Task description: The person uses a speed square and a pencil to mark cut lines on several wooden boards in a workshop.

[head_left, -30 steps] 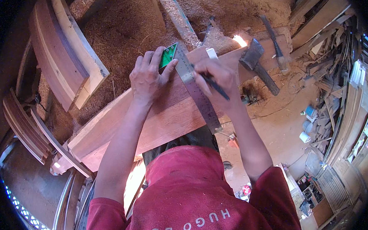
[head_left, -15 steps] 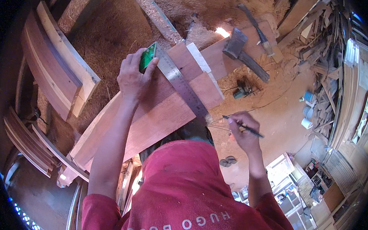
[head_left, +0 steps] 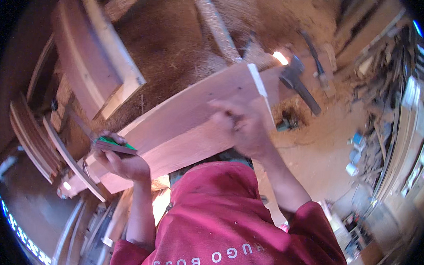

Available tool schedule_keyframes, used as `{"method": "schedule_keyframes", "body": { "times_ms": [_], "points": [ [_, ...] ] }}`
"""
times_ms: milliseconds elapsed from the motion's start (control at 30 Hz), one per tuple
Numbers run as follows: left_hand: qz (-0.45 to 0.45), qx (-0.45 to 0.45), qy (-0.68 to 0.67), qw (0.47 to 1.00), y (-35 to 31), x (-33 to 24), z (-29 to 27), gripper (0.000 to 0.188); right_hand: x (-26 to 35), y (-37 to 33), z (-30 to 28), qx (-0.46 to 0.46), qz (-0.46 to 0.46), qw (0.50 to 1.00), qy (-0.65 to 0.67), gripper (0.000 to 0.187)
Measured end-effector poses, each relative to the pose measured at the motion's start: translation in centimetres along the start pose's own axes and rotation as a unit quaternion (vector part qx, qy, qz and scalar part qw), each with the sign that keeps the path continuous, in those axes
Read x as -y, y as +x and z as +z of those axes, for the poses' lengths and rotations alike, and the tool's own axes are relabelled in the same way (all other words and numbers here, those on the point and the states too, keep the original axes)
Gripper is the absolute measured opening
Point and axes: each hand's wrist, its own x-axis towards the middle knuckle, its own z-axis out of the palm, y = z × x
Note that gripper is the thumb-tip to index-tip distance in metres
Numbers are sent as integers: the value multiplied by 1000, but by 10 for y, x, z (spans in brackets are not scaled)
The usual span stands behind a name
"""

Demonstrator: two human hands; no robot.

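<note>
My left hand [head_left: 124, 166] is closed around the green handle of a try square [head_left: 117, 147], off the board near its left end. The thin blade stretches away toward the upper left, blurred. Below me lies a long reddish wooden board [head_left: 184, 116], made up of side-by-side planks, running from lower left to upper right. Over its right part is my right hand [head_left: 243, 127], smeared by motion. The fingers look bent, but whether a pencil is in them cannot be made out, nor whether they touch the wood.
A hammer [head_left: 300, 89] and a long dark tool [head_left: 314, 54] lie past the board's right end. Curved wooden pieces [head_left: 89, 54] stand at the left, with more [head_left: 34, 133] below them. Scrap wood [head_left: 381, 98] is heaped at the right, near small buckets [head_left: 354, 154].
My left hand has lifted the try square off the board and carried it left and toward me. My right hand has swung left over the board. The whole view has shifted slightly.
</note>
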Motion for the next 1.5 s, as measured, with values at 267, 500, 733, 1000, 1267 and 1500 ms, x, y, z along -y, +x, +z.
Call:
{"method": "schedule_keyframes", "body": {
  "times_ms": [267, 500, 733, 1000, 1267, 1500],
  "points": [
    [-25, -112, 236, 965, -82, -8, -76, 34, 59, 60, 179, 475, -15, 880, 8, 44],
    [-107, -162, 388, 901, -67, 3, -117, 47, 30, 89, 289, 572, 21, 820, 19, 37],
    [-207, -136, 330, 911, -32, 47, -165, 53, -16, 140, 376, 554, 37, 830, -45, 34],
    [-115, -72, 481, 866, 39, 82, -214, 62, -10, 178, 437, 558, 4, 805, -202, 33],
    [-153, -14, 505, 849, 52, 114, -246, 58, 1, 179, 468, 614, 94, 749, -229, 34],
    [-150, 5, 507, 848, 51, 115, -243, 59, -7, 192, 463, 640, 168, 714, -229, 37]
  ]
}}
